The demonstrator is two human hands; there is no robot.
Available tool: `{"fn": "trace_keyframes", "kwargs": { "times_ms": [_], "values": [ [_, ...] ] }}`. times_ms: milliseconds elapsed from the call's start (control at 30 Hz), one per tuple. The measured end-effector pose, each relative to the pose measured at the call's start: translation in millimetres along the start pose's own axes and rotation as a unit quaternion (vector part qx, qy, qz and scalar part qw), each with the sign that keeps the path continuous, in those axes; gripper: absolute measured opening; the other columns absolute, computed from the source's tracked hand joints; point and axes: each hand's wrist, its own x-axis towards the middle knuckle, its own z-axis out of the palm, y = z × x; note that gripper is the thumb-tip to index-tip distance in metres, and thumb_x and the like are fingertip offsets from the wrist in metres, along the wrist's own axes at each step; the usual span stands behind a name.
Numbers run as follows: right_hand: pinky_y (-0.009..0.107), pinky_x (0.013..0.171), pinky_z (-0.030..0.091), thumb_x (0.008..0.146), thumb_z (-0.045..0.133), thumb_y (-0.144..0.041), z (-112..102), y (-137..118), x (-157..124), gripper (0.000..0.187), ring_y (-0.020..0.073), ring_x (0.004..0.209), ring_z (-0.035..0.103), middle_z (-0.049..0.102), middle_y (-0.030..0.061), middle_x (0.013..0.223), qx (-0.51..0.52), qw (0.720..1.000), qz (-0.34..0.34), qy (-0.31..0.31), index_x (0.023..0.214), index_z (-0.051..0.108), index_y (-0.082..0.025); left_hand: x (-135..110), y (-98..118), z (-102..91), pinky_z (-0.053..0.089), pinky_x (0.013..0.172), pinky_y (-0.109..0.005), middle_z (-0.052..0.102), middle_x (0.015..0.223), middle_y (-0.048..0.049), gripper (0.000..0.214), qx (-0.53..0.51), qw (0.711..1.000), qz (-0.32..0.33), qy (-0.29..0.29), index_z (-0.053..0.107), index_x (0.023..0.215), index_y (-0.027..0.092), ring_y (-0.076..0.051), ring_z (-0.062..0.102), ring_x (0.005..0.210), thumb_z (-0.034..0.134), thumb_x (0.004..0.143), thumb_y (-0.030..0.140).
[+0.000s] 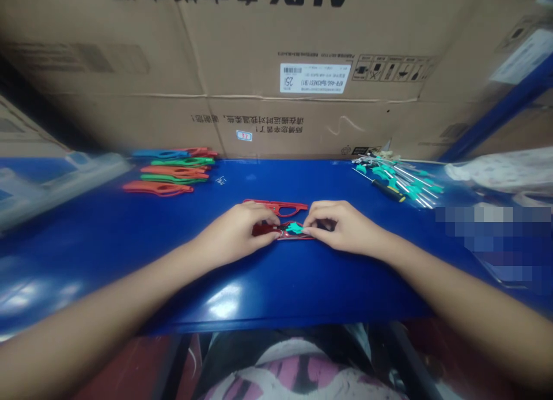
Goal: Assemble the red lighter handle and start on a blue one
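My left hand (239, 230) and my right hand (341, 224) meet at the middle of the blue table (302, 285). Between their fingertips lies a red plastic handle shell (270, 229) with a small teal piece (295, 228) set in it. The left hand presses down on the shell's left end. The right hand pinches the teal piece and the shell's right end. A second red handle shell (276, 205) lies just behind the hands, touching neither.
A heap of red, green and blue handle shells (173, 172) lies at the back left. A pile of teal-handled metal blades (400, 178) lies at the back right. A large cardboard box (276, 72) walls the far edge. White bags (501, 170) sit at the right.
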Motion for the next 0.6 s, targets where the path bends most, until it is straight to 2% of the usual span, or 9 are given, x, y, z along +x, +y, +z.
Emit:
{"fn": "trace_keyframes", "kwargs": {
  "times_ms": [100,467,600],
  "values": [
    [0.026,0.063,0.042,0.089,0.066,-0.022,-2.2,0.3,-0.8,0.01,0.0125,0.07,0.059,0.07,0.0046,0.086,-0.012,1.0,0.003,-0.006,0.086,0.075,-0.017,0.1,-1.4,0.8,0.051,0.084,-0.034,0.075,0.1,-0.0061,0.019,0.002,1.0,0.008,0.002,0.073,0.101,0.019,-0.023,0.068,0.094,0.071,0.088,0.032],
    [0.027,0.069,0.044,0.091,0.065,-0.019,3.5,1.2,-0.2,0.012,0.0141,0.075,0.062,0.071,0.0055,0.09,-0.022,1.0,-0.012,-0.017,0.089,0.076,-0.017,1.2,0.7,3.7,0.051,0.089,-0.036,0.076,0.102,-0.0065,0.017,-0.011,1.0,0.015,0.003,0.073,0.103,0.019,-0.025,0.068,0.1,0.073,0.087,0.025],
    [0.027,0.07,0.045,0.092,0.063,-0.017,3.1,2.2,-0.5,0.012,0.0141,0.076,0.061,0.069,0.005,0.089,-0.022,0.999,-0.042,-0.024,0.089,0.075,-0.016,1.2,-1.0,5.8,0.052,0.091,-0.038,0.075,0.105,-0.0074,0.018,-0.012,1.0,0.013,0.004,0.073,0.104,0.018,-0.024,0.067,0.1,0.073,0.088,0.024]
  ]
}}
